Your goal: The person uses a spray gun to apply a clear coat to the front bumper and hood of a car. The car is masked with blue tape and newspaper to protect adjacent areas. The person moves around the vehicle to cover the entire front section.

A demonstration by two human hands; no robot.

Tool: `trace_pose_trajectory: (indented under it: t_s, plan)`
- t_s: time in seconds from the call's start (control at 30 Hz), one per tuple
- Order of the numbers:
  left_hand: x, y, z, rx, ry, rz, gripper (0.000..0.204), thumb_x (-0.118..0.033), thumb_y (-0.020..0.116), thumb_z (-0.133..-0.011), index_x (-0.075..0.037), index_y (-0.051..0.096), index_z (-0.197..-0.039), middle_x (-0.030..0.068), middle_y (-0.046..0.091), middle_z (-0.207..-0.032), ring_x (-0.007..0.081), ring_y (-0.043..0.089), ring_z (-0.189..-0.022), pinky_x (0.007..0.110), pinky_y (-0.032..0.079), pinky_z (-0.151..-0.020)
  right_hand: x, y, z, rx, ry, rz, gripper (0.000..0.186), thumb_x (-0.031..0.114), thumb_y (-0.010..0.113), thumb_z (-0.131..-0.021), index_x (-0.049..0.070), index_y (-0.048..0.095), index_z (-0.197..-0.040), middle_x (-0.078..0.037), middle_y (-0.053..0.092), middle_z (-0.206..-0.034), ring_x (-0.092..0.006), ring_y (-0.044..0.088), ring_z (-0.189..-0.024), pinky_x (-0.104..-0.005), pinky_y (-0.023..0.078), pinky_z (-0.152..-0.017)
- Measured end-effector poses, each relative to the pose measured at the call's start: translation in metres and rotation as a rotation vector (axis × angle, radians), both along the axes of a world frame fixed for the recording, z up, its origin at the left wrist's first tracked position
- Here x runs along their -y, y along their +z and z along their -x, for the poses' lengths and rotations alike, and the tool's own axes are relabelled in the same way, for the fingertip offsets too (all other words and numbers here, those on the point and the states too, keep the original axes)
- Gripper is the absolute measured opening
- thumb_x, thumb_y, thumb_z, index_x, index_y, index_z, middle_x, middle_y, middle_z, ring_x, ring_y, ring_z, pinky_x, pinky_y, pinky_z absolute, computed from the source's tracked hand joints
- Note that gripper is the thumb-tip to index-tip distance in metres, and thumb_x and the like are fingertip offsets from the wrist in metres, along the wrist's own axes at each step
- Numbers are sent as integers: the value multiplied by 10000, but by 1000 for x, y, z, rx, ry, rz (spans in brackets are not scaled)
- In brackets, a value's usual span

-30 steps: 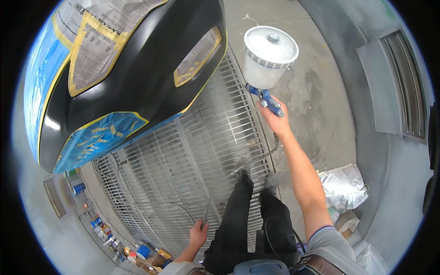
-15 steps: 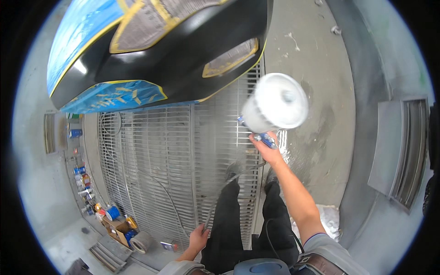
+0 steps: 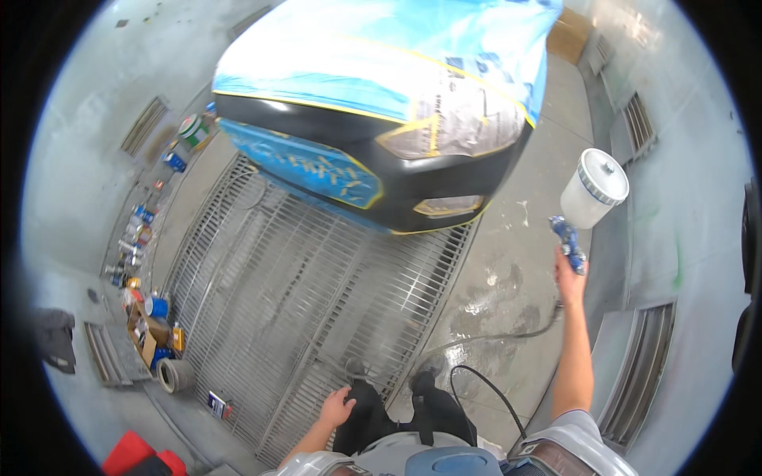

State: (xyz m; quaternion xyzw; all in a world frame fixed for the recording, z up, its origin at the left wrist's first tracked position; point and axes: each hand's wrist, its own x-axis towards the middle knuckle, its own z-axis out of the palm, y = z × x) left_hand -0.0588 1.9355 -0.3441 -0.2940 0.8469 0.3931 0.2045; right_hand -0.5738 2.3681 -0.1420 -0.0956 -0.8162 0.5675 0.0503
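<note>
My right hand [image 3: 569, 274], stretched out to the right, is closed around the handle of a spray gun [image 3: 567, 238] with a blue and silver body. A white paint cup [image 3: 587, 194] with a ribbed lid sits on top of the gun. From the handle a grey hose [image 3: 500, 336] runs down and left over the floor. My left hand [image 3: 337, 408] is beside my left thigh, fingers partly apart, with nothing seen in it. Ahead stands a car front with a black bumper [image 3: 421, 181], its headlight and openings masked with paper, blue film and yellow tape.
Blue film [image 3: 333, 55] covers the car's hood. Floor grating [image 3: 309, 270] lies under and before the bumper. Cans and a cardboard box [image 3: 145, 333] line the left wall, near a tape roll [image 3: 175, 375]. A louvred vent [image 3: 639, 373] is at right. A black hose [image 3: 496, 389] loops beside my legs.
My right hand has swung the spray gun right, away from the bumper. The hose no longer shows in my left hand. My view has turned, showing more of the car and the right wall.
</note>
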Motion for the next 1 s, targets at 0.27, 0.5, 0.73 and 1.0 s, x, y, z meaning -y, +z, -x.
trace_pose_trajectory:
  t_s: [0.27,0.5,0.73,1.0]
  plan:
    - [68,33,-167,117,278,9,457,-353,715,-975,-103,695,-1357,172,769,-1212,344,737,-1121,439,577,-974,42,3,-31,-123,-85,-173,237,231,776,-957,19,672,-935,12,590,-726,-99,531,-678,-334,454,-621]
    - [162,18,-359,136,490,-43,472,-380,676,-979,-96,693,-1355,153,769,-1233,360,708,-1182,452,554,-1020,235,3,-136,48,39,322,279,308,757,-1010,110,601,-890,9,528,-672,-83,466,-458,-260,349,-393]
    - [280,51,-470,4,774,106,479,-354,678,-973,-81,683,-1367,169,766,-1222,363,707,-1182,456,553,-1014,501,17,-239,249,222,565,206,341,699,-1054,160,631,-1125,-15,681,-965,-119,523,-583,-260,418,-454]
    - [504,156,-342,-567,727,174,372,-247,659,-1018,-59,683,-1337,187,734,-1265,345,701,-1190,428,553,-1018,872,75,-377,276,516,737,240,255,707,-1064,133,634,-1256,-34,722,-1107,-122,571,-634,-274,467,-516]
